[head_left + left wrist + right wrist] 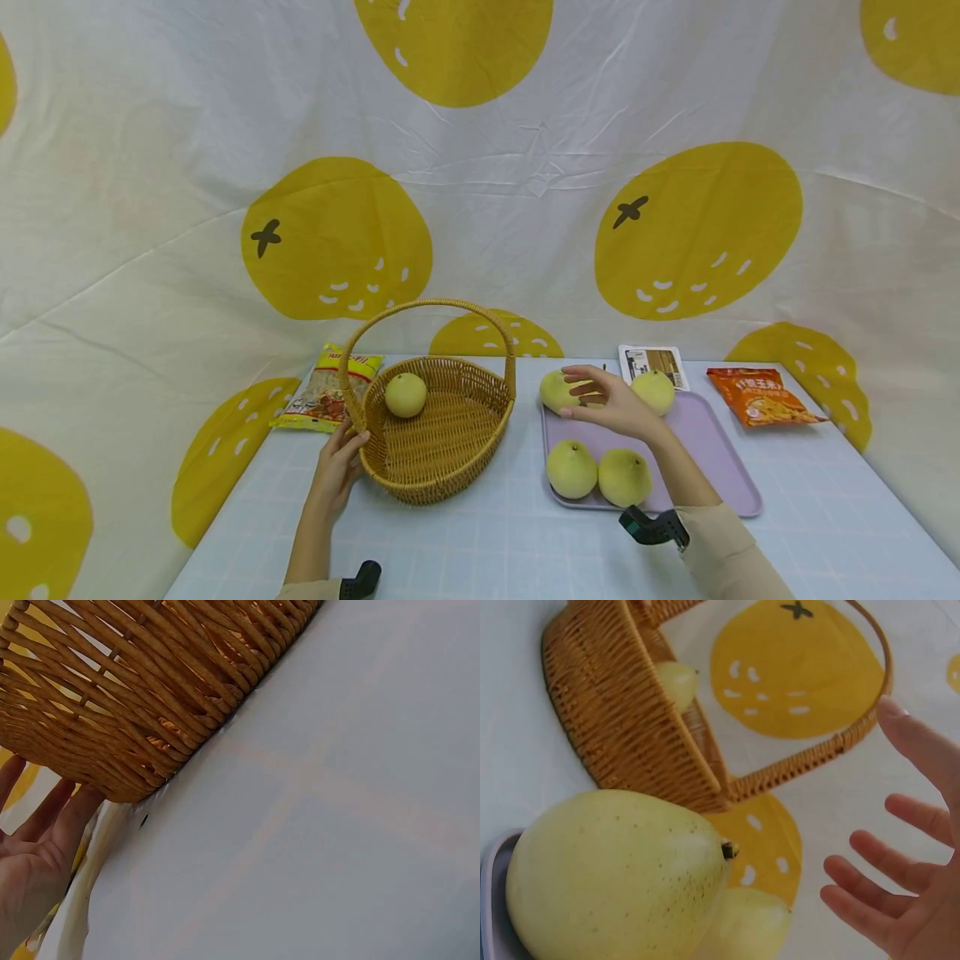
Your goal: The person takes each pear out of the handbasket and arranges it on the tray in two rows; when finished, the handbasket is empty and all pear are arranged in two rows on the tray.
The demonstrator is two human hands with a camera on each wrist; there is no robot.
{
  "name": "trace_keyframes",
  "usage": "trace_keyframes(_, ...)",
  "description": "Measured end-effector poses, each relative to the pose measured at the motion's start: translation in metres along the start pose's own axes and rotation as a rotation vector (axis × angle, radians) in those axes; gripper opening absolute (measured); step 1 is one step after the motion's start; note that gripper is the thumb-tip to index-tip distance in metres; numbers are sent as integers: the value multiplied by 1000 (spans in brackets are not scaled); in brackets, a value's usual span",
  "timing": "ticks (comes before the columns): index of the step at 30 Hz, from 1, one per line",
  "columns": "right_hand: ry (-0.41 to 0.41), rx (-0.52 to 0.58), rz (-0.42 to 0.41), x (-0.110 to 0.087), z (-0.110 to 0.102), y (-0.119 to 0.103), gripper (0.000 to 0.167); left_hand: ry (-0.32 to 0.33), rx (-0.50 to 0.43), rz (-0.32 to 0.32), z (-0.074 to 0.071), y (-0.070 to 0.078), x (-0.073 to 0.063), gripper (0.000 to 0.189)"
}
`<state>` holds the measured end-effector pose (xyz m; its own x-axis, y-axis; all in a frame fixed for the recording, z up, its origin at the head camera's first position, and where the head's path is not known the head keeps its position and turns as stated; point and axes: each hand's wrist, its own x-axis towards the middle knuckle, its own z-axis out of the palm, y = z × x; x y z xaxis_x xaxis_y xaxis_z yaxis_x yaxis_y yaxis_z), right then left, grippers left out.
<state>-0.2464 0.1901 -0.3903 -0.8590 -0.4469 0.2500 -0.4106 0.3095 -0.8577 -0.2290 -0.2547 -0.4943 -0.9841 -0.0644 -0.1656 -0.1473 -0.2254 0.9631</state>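
Observation:
A wicker basket [438, 417] with a tall handle stands on the table, holding one pale yellow pear [406, 395]. My left hand [334, 468] holds the basket's left side, a digit over the rim near the handle's foot; in the left wrist view fingers [69, 819] lie against the weave, their tips partly hidden. My right hand [617, 408] hovers over a lilac tray [708, 442], fingers spread and nothing in them. Several pears lie on this tray, including a front-left pear [572, 469] and a back-left one [553, 392] partly behind the right hand.
A yellow snack bag [318, 396] lies left of the basket, partly behind its handle. Behind the tray is a white packet [654, 363]; an orange snack bag [761, 397] lies to its right. A fruit-printed curtain [517, 225] hangs along the table's back.

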Motion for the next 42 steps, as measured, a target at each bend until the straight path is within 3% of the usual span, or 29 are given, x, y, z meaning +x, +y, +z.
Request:
trace_keyframes(12,-90,42,-72,44,29,-13,58,3,5,1,0,0,1,68)
trace_keyframes(20,-167,35,-103,62,61,-21,55,-7,30,19,1,-1,1,75)
trace_keyframes(27,-239,-9,-127,83,89,-19,54,-1,21,-8,0,0,0,76)
trace_keyframes(36,-218,-17,-155,110,126,-17,47,-2,15,-5,-1,1,1,73)
trace_keyframes(42,-237,-30,-84,127,142,-21,50,-2,21,2,-1,1,0,76)
